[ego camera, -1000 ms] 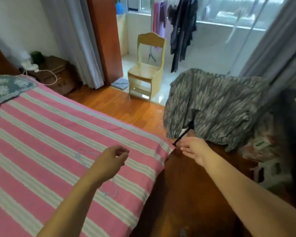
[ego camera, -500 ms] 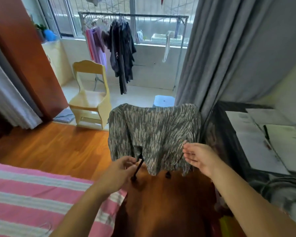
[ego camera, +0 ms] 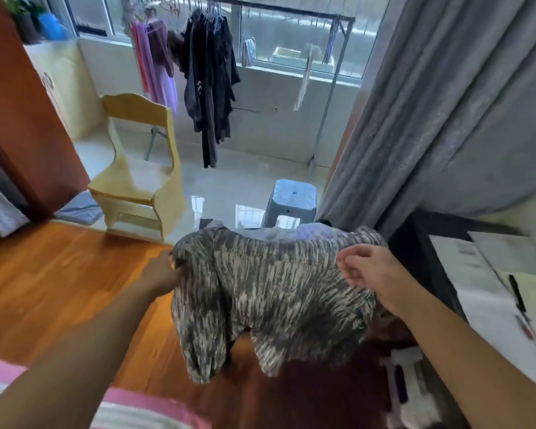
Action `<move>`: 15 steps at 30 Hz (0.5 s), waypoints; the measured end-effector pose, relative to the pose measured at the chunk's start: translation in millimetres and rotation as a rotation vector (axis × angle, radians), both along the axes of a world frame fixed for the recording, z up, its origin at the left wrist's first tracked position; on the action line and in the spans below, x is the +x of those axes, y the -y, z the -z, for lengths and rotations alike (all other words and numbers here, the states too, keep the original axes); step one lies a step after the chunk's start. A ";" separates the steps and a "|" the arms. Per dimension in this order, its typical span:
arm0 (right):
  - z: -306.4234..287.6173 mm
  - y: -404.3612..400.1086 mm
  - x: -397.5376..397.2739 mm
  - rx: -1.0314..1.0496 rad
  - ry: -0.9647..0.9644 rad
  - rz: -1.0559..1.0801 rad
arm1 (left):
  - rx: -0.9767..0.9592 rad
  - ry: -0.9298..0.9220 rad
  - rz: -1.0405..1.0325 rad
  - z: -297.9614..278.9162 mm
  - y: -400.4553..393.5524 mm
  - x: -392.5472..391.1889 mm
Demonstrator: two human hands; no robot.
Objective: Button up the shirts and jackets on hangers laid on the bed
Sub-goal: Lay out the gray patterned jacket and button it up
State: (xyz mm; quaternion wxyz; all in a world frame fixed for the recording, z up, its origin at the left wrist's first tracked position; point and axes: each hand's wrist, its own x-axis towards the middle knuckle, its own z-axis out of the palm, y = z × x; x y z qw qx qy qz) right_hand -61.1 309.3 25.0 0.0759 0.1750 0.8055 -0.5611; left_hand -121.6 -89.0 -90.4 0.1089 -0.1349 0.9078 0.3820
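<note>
Head view, looking forward and down past the foot of the bed. A grey-and-cream mottled jacket [ego camera: 279,292] hangs draped over a dark support that it mostly hides, just off the corner of the bed [ego camera: 143,410] — only the pink-and-white striped corner of the bedcover shows, at the lower left edge.

The left hand [ego camera: 163,272] grasps the jacket's left edge, fingers tucked into a fold of the cloth. The right hand [ego camera: 369,270] lies at the jacket's upper right edge with fingers loosely curled; whether it pinches the cloth or only touches it cannot be told, since the frame is blurred there.

Beyond the jacket stands a pale blue plastic stool [ego camera: 293,201] on a glossy tiled floor, and to its left a light wooden chair [ego camera: 136,187]. Behind them a clothes rack [ego camera: 331,97] carries dark garments [ego camera: 209,78] and pink ones on hangers. A grey curtain [ego camera: 440,119] falls along the right side. Below it, at the right edge, a desk [ego camera: 415,239] bears white sheets of paper [ego camera: 489,292] along its near edge; their print is too blurred to read. No brand, label or other writing is legible — a pale mark on one dark garment cannot be made out.
</note>
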 end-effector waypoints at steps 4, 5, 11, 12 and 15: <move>12.4 -2.0 -29.4 0.040 0.014 -0.020 | 0.045 -0.088 0.109 11.8 10.6 -12.8; 14.3 -4.0 -37.4 0.046 0.015 -0.037 | 0.054 -0.097 0.142 18.3 19.2 -15.0; 14.5 -35.4 -106.3 0.131 -0.044 -0.054 | 0.035 -0.385 -0.116 -57.2 17.4 -16.3; 14.7 -40.3 -120.2 0.163 -0.056 -0.068 | 0.024 -0.448 -0.159 -80.0 14.0 -9.2; 10.4 -46.7 -159.3 0.225 -0.083 -0.170 | 0.086 -0.609 -0.236 -123.5 -1.1 48.3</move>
